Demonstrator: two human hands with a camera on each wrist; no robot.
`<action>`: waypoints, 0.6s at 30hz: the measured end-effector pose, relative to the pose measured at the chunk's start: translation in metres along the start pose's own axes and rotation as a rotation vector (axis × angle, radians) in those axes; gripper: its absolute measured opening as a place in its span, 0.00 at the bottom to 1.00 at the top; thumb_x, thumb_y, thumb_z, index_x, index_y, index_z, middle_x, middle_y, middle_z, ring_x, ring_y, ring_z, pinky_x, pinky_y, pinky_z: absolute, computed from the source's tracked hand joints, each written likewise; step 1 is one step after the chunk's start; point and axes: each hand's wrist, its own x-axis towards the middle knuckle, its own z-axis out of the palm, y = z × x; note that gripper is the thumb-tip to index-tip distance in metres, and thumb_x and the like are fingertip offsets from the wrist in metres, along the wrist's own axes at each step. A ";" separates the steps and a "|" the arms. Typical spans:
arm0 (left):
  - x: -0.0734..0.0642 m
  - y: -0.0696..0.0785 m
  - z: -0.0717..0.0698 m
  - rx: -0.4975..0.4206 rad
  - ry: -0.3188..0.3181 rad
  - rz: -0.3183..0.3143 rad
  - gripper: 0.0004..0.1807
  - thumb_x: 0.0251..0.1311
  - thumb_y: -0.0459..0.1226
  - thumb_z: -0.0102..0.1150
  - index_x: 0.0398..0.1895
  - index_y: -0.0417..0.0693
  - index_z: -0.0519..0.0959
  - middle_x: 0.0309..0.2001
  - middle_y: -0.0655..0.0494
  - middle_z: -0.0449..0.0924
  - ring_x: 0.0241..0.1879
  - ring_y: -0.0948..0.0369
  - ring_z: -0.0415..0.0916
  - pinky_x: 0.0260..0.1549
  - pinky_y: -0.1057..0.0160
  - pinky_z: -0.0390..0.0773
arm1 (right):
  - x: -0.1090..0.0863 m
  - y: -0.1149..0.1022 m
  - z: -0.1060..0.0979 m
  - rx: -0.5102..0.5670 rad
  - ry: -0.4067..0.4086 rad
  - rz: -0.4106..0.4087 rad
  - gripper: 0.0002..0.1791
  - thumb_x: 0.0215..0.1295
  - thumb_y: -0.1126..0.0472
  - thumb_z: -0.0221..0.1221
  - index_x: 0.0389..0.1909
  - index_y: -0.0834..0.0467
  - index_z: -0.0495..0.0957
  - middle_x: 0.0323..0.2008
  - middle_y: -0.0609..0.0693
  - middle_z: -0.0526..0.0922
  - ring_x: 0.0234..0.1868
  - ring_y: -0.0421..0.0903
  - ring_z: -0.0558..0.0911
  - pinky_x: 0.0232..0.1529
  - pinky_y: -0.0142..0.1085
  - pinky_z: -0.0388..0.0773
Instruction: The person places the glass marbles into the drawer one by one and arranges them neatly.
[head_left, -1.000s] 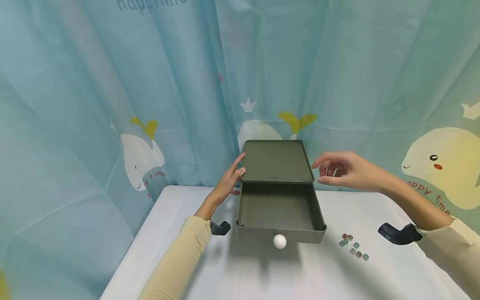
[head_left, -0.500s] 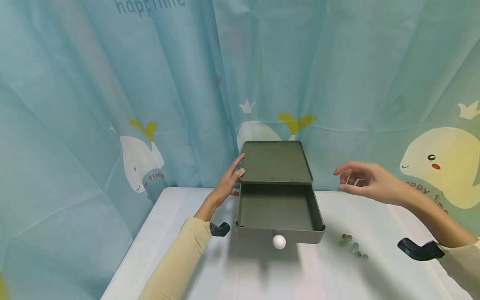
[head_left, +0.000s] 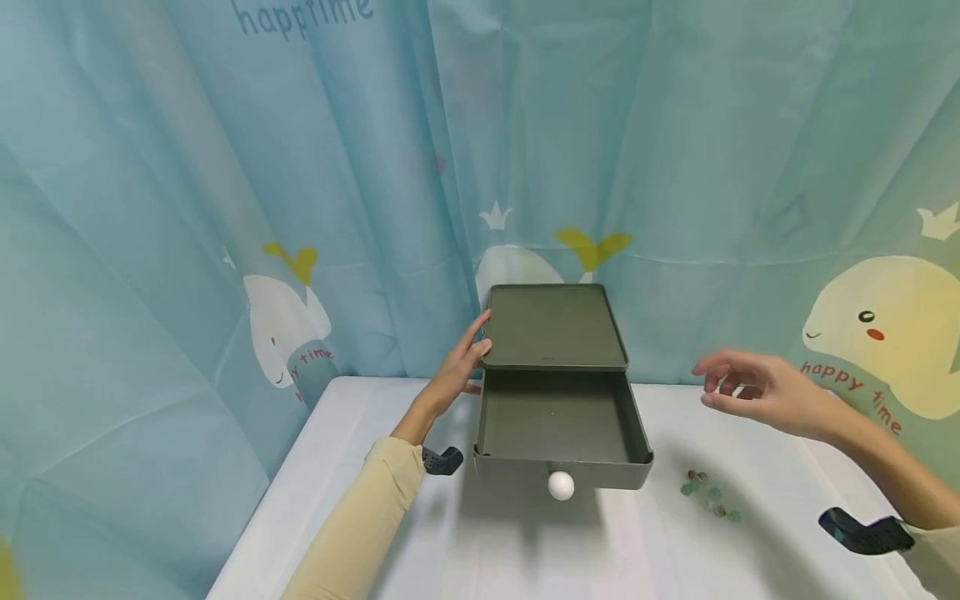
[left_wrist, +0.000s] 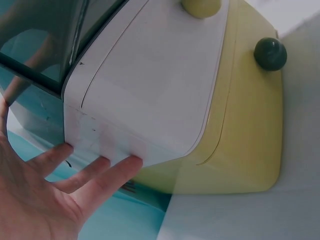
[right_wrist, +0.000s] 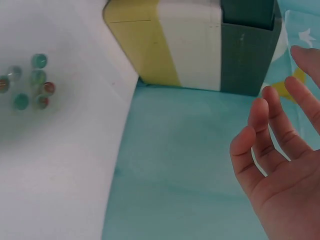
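Note:
A small chest of drawers (head_left: 555, 327) stands at the back of the table, its dark green top drawer (head_left: 517, 472) pulled out by its white knob's side. Below that lie a white drawer (left_wrist: 150, 75) and a yellow drawer (left_wrist: 250, 125), both pushed in. My left hand (head_left: 453, 367) rests against the chest's left side with fairly straight fingers. Over the table, to the right of the chest, my right hand (head_left: 772, 392) hovers with loosely bent fingers and nothing in it. Several small glass marbles (right_wrist: 39, 60), greenish and reddish, lie on the table nearer the front.
The white tabletop (head_left: 637, 558) ends at a back edge close behind the chest. A blue-green curtain (head_left: 390, 208) with printed whales hangs behind and to the left. The white knob (head_left: 561, 485) sticks out from the open drawer's front.
My right hand has moved away from the chest's right side, to the right and toward me. My left hand, the open drawer and the marbles stay in place.

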 end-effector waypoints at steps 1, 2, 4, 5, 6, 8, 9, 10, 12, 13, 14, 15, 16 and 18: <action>0.000 0.000 0.000 0.000 0.000 0.000 0.33 0.74 0.59 0.43 0.79 0.87 0.50 0.81 0.51 0.48 0.70 0.37 0.65 0.49 0.31 0.77 | -0.002 0.002 0.001 0.003 0.001 0.000 0.18 0.65 0.68 0.68 0.53 0.51 0.81 0.37 0.47 0.82 0.34 0.41 0.82 0.31 0.32 0.77; 0.000 -0.001 0.000 0.001 0.002 -0.002 0.32 0.74 0.59 0.43 0.79 0.88 0.50 0.81 0.52 0.48 0.70 0.37 0.65 0.49 0.32 0.78 | -0.005 0.005 0.003 0.008 0.001 0.001 0.18 0.65 0.68 0.68 0.53 0.51 0.81 0.37 0.47 0.82 0.34 0.41 0.82 0.32 0.32 0.77; 0.001 -0.001 0.000 0.002 0.004 -0.001 0.32 0.74 0.59 0.43 0.79 0.88 0.51 0.81 0.52 0.48 0.69 0.37 0.66 0.49 0.32 0.78 | -0.009 0.010 0.007 0.016 -0.001 0.010 0.17 0.65 0.68 0.68 0.53 0.51 0.81 0.37 0.47 0.81 0.34 0.41 0.82 0.32 0.32 0.78; 0.001 -0.001 0.000 0.002 0.005 -0.001 0.32 0.74 0.59 0.44 0.79 0.89 0.51 0.81 0.52 0.48 0.69 0.38 0.66 0.49 0.32 0.78 | -0.011 0.012 0.009 0.017 -0.001 0.021 0.17 0.65 0.67 0.68 0.52 0.50 0.81 0.37 0.46 0.81 0.35 0.41 0.82 0.32 0.32 0.78; 0.001 -0.001 0.000 0.002 0.006 0.000 0.32 0.74 0.59 0.43 0.79 0.89 0.51 0.81 0.52 0.48 0.69 0.38 0.66 0.49 0.33 0.78 | -0.014 0.015 0.011 0.019 -0.003 0.033 0.17 0.65 0.67 0.69 0.52 0.50 0.81 0.37 0.45 0.81 0.35 0.41 0.82 0.32 0.32 0.78; 0.001 -0.001 0.000 0.001 0.007 -0.001 0.32 0.74 0.59 0.43 0.79 0.89 0.51 0.81 0.52 0.49 0.68 0.39 0.67 0.49 0.33 0.78 | -0.018 0.020 0.015 0.017 -0.005 0.046 0.17 0.65 0.66 0.69 0.52 0.50 0.81 0.37 0.44 0.81 0.35 0.41 0.82 0.32 0.32 0.77; 0.001 -0.001 0.000 0.000 0.007 0.000 0.32 0.74 0.58 0.43 0.79 0.89 0.51 0.81 0.51 0.49 0.68 0.39 0.68 0.49 0.33 0.78 | -0.020 0.022 0.017 0.013 -0.003 0.055 0.17 0.65 0.66 0.69 0.52 0.49 0.81 0.37 0.44 0.81 0.35 0.40 0.82 0.32 0.32 0.77; 0.001 -0.001 0.000 -0.003 0.006 0.002 0.32 0.74 0.58 0.43 0.79 0.89 0.50 0.81 0.51 0.49 0.68 0.39 0.68 0.49 0.33 0.78 | -0.022 0.024 0.020 0.012 0.001 0.063 0.17 0.65 0.66 0.69 0.51 0.49 0.81 0.37 0.44 0.81 0.35 0.40 0.82 0.32 0.32 0.77; 0.001 -0.001 0.000 -0.006 0.005 0.002 0.32 0.74 0.58 0.43 0.79 0.89 0.50 0.80 0.51 0.50 0.67 0.40 0.69 0.49 0.33 0.78 | -0.025 0.029 0.025 0.005 0.008 0.063 0.17 0.64 0.66 0.70 0.51 0.49 0.81 0.37 0.44 0.81 0.34 0.40 0.82 0.32 0.32 0.77; 0.001 -0.001 0.000 -0.006 0.004 0.002 0.32 0.74 0.58 0.43 0.79 0.89 0.50 0.80 0.51 0.51 0.67 0.40 0.69 0.49 0.33 0.78 | -0.027 0.031 0.027 0.003 0.010 0.060 0.17 0.64 0.66 0.70 0.51 0.50 0.81 0.36 0.44 0.81 0.34 0.40 0.82 0.32 0.32 0.77; 0.002 -0.001 0.000 -0.004 0.005 0.002 0.32 0.74 0.59 0.43 0.79 0.89 0.50 0.80 0.51 0.51 0.67 0.40 0.69 0.49 0.33 0.78 | -0.029 0.034 0.030 0.004 0.012 0.062 0.17 0.63 0.66 0.70 0.51 0.49 0.81 0.36 0.44 0.81 0.34 0.40 0.82 0.32 0.32 0.77; 0.002 -0.002 0.000 -0.004 0.005 0.004 0.32 0.74 0.59 0.43 0.79 0.89 0.50 0.80 0.51 0.50 0.67 0.40 0.69 0.49 0.33 0.78 | -0.030 0.036 0.032 0.007 0.013 0.062 0.17 0.63 0.67 0.70 0.51 0.49 0.81 0.36 0.44 0.81 0.34 0.39 0.82 0.32 0.32 0.77; 0.002 -0.002 0.000 -0.002 0.005 0.004 0.32 0.74 0.59 0.43 0.79 0.89 0.50 0.80 0.51 0.50 0.66 0.40 0.70 0.49 0.33 0.78 | -0.031 0.039 0.035 0.011 0.013 0.062 0.17 0.63 0.67 0.70 0.50 0.50 0.81 0.36 0.44 0.81 0.34 0.39 0.82 0.32 0.32 0.77; 0.002 -0.002 -0.001 0.003 0.006 0.003 0.32 0.74 0.59 0.43 0.78 0.89 0.50 0.80 0.51 0.50 0.66 0.41 0.70 0.49 0.33 0.78 | -0.034 0.043 0.040 0.019 0.007 0.064 0.17 0.63 0.67 0.70 0.50 0.49 0.81 0.36 0.44 0.81 0.34 0.39 0.82 0.32 0.32 0.77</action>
